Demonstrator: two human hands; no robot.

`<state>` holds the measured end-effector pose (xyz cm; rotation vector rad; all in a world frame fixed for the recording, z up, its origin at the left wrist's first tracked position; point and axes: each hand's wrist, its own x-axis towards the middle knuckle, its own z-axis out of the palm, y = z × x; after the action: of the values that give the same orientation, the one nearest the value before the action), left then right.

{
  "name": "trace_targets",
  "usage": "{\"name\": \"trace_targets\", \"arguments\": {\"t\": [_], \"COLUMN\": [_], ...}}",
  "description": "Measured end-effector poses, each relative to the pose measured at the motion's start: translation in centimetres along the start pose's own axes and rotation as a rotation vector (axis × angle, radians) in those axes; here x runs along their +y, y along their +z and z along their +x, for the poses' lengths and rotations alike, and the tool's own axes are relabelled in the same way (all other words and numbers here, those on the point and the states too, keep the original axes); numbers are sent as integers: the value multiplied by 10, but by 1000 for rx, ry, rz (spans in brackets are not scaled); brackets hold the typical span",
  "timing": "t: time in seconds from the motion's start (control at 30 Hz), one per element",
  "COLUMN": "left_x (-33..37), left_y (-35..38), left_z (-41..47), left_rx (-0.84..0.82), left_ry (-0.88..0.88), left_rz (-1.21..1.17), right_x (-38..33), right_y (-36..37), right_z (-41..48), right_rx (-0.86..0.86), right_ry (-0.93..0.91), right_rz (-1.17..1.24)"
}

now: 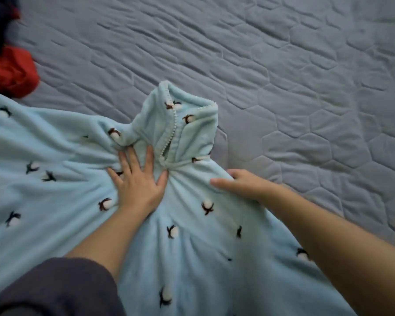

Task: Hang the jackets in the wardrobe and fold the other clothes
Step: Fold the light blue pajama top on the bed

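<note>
Pressing fleece garment (193, 249) (left hand (138, 185) flat)

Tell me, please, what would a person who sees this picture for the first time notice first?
A light blue fleece garment with a cotton-flower print fills the middle and lower part, spread on the grey quilted bed cover. The left hand presses flat on it just below the collar, and the right hand rests at its right edge. A red garment lies at the upper left.
</note>
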<state>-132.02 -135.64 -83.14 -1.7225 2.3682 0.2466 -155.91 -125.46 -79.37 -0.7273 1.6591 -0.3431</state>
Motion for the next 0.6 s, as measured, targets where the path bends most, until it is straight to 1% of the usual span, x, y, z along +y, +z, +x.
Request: {"name": "trace_targets", "arguments": {"t": [0.07, 0.1, 0.17, 0.23, 0.27, 0.33, 0.43, 0.53, 0.6], "left_x": [1, 0, 4, 18, 31, 62, 109, 154, 183], "left_y": [-1, -4, -12, -19, -21, -23, -20, -14, -13], "left_z": [9, 8, -7, -40, -63, -114, -181, -225, -248], "left_rx": [-39, -43, -15, 11, -2, -74, -236, -363, -440], "left_ry": [11, 12, -7, -30, -20, 52, 225, 392, 471], "left_rz": [26, 40, 36, -48, -89, -119, -63, 37, 96], "right_x": [30, 44, 70, 96, 108, 129, 157, 191, 215], "right_y": [-6, -9, -19, -28, -33, -42, -51, -60, -67], "right_z": [-21, -33, -61, -93, -109, -140, -177, -206, -225], "right_rx": [-96, -127, -172, -230, -246, -250, -280, -295, -305], "right_ry": [99, 146, 242, 318, 350, 391, 415, 432, 462], "right_rz": [-179, -220, -254, -276, -289, -300, -266, -423, -531]}}
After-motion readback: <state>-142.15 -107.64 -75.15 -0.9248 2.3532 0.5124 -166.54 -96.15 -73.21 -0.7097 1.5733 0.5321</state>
